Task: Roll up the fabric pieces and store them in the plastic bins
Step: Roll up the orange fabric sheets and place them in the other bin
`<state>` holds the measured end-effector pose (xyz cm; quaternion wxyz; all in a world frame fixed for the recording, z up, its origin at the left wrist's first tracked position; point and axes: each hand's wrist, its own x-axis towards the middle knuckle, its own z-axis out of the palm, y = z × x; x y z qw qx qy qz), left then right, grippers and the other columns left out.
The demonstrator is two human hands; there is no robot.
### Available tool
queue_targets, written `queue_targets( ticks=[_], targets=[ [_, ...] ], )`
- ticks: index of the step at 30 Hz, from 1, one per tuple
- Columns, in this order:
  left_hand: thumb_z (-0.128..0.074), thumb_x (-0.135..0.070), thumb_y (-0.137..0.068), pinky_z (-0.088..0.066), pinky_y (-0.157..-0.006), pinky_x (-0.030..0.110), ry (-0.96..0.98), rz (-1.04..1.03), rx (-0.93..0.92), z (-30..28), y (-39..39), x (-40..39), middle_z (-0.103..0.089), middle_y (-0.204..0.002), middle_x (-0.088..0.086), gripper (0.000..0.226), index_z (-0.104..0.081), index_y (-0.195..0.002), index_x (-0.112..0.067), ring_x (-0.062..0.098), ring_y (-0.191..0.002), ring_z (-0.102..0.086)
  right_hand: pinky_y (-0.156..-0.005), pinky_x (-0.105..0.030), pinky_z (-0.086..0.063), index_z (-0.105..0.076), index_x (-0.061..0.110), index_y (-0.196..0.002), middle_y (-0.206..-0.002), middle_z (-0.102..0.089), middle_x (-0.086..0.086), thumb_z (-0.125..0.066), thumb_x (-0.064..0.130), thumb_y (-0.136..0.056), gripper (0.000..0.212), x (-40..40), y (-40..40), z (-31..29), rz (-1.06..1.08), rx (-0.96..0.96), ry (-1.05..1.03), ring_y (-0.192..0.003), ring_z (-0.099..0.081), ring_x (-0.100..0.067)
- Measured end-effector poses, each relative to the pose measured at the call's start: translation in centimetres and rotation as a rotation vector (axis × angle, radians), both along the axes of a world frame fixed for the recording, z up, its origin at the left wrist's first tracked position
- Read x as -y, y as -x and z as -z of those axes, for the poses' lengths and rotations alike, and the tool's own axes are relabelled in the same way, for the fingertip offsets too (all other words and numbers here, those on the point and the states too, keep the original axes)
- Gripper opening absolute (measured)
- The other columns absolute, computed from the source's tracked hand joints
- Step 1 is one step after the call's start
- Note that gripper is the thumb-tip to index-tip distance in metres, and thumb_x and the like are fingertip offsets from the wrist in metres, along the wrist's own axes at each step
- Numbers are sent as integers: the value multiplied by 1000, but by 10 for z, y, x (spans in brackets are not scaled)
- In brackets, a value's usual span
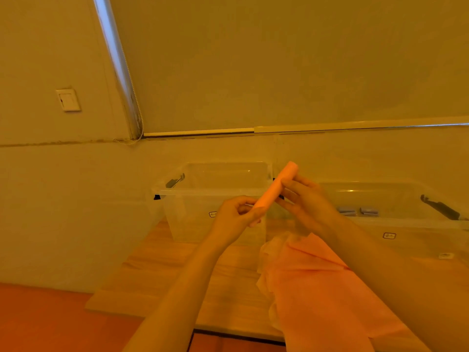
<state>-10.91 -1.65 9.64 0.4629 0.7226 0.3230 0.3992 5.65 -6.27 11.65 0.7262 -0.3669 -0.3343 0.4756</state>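
A tightly rolled orange fabric piece point(275, 189) is held up slanted in front of the bins. My left hand point(234, 217) grips its lower end. My right hand point(307, 201) holds its upper half, fingers curled round it. Behind the roll stands a clear plastic bin point(215, 191) that looks empty. To the right is a second clear bin point(396, 224) with a few blue-grey fabric rolls point(357, 211) inside. Loose pink-orange fabric pieces point(312, 288) lie spread on the wooden board under my right forearm.
The wooden board point(157, 280) sits on an orange floor point(38, 318) against a pale wall. Each bin has a dark latch handle point(175, 181) on its side. A wall switch point(68, 99) and a window blind with a bead chain are above.
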Motion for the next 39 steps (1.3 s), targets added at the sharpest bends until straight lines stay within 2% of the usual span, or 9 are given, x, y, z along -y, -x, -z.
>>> queue_targets(
  ticks=[6,9,15,20,24,28,31,34,39],
  targets=[
    [-68,-19,-86,-52,-61,27,-83,-150,-63,-9,14,-38,-66,-88,4,19,-68,-104,-10,16,-79,-61,-80,-40,-54,-48,10,-134,-110,-63,-9,-58,0,-90,47,-47,22,-20,-8,0,61,-96,-63,-21],
    [-67,-22,-87,-53,-68,34,-111,-210,-106,-16,20,-60,-67,-93,5,23,-67,-107,-12,17,-82,-62,-80,-41,-53,-46,7,-134,-109,-63,-9,-57,-1,-90,47,-71,33,-31,7,57,91,-95,-62,-21],
    [-65,-26,-88,-52,-67,25,-175,-226,-205,-28,17,-102,-63,-103,1,34,-59,-121,-19,10,-84,-59,-68,-37,-56,-41,14,-138,-127,-56,-13,-64,-3,-84,61,-117,40,-44,41,192,151,-107,-60,-27],
    [-62,-26,-90,-53,-70,29,-195,-215,-231,-31,8,-135,-57,-97,-5,48,-47,-135,-27,7,-83,-56,-58,-32,-54,-41,15,-138,-115,-57,-9,-63,-5,-85,61,-158,36,-46,34,254,201,-91,-61,-21],
    [-60,-21,-92,-53,-66,26,-159,-149,-276,-36,2,-164,-59,-99,-3,50,-42,-137,-35,13,-90,-60,-59,-34,-55,-43,12,-136,-121,-58,-16,-64,-6,-84,59,-193,32,-41,33,258,267,-96,-62,-26],
    [-60,-16,-91,-51,-66,24,-106,-120,-356,-42,2,-191,-59,-117,3,53,-42,-138,-31,15,-96,-58,-77,-41,-54,-49,5,-128,-119,-60,-19,-60,-7,-87,45,-223,27,-38,-22,240,335,-106,-62,-31],
    [-61,-9,-89,-56,-72,33,-21,-135,-299,-41,1,-206,-58,-122,8,54,-44,-136,-30,20,-101,-59,-68,-39,-53,-48,2,-130,-117,-59,-17,-64,0,-85,47,-242,28,-32,-85,208,418,-99,-61,-28],
    [-63,-6,-87,-55,-81,39,3,-168,-284,-34,2,-215,-56,-126,9,55,-46,-135,-27,23,-106,-59,-69,-38,-51,-44,5,-131,-115,-48,-14,-70,2,-81,56,-256,30,-22,-68,152,484,-113,-53,-30],
    [-64,-6,-87,-53,-71,33,-13,-147,-333,-24,8,-221,-60,-120,13,52,-49,-134,-22,24,-102,-62,-81,-41,-47,-46,-3,-132,-91,-60,-16,-58,-9,-86,47,-270,35,-13,-99,126,505,-78,-61,-24]
  ],
)
